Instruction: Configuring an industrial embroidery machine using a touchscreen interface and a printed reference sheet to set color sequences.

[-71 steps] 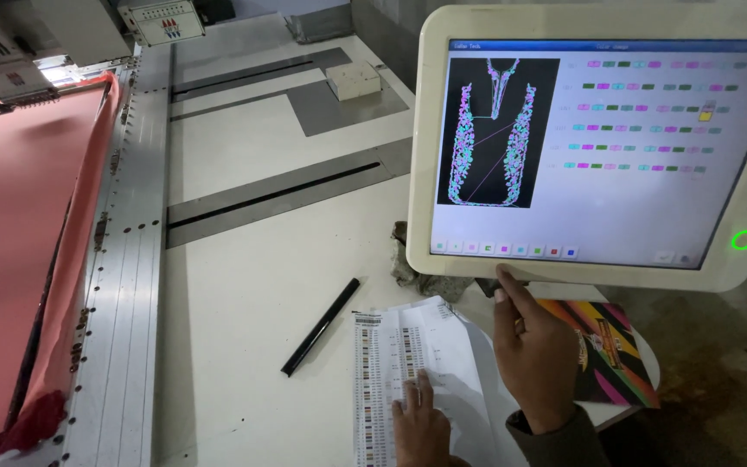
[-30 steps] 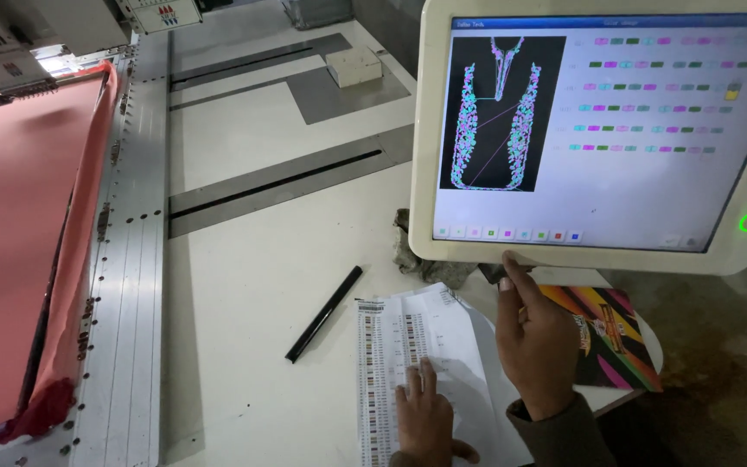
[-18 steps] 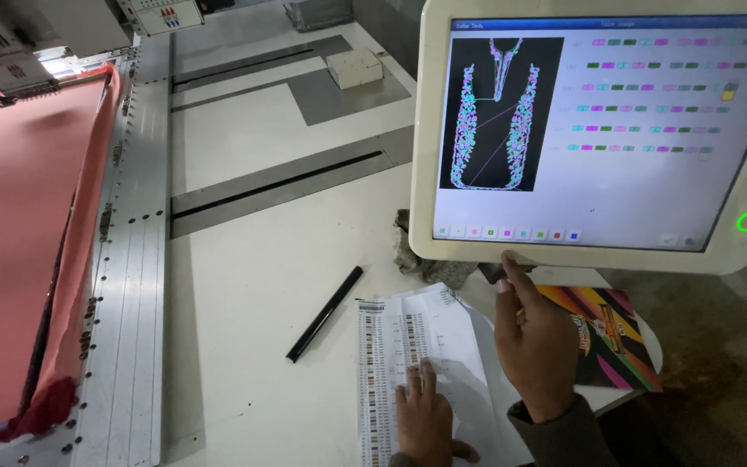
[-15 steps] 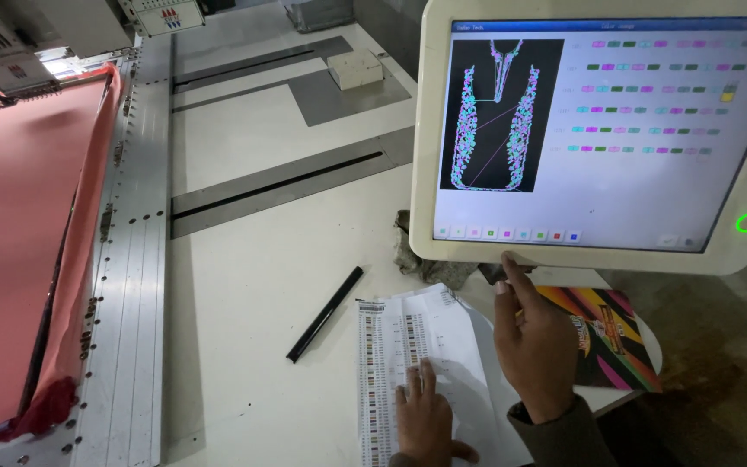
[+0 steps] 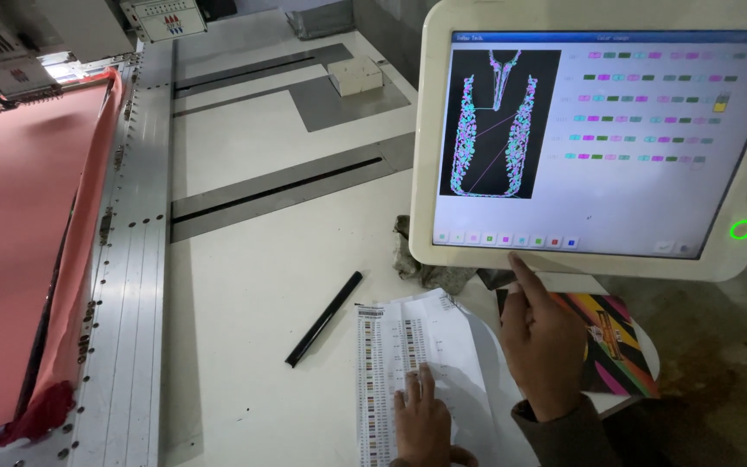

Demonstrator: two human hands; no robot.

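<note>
Right hand [image 5: 546, 346] is raised to the bottom edge of the touchscreen [image 5: 598, 138]: index finger is stretched out and touching the lower bezel, other fingers are loosely curled, nothing is gripped. Left hand [image 5: 421, 419] is laid flat on the colour chart sheet [image 5: 408, 346], fingers straight and close together, pressing down, nothing is held.

The sheet is white, long, printed with narrow columns of small coloured blocks; it is placed at the near edge of the table, just under the screen. A bright multicoloured booklet [image 5: 620, 346] is seen just right of the right hand, partly covered by it. A black pen [image 5: 324, 318] is lying at an angle on the table, left of the sheet, apart from it.

The screen is framed in white, tilted; a black panel with a neckline-shaped pattern is shown at its left, rows of small coloured tags at its right, a green ring light at the lower right corner.

White table [image 5: 252, 285] is crossed by grey metal slots. A small cream box [image 5: 355, 75] is set at the far end. Red fabric [image 5: 19, 242] is stretched along the perforated rail at left.
</note>
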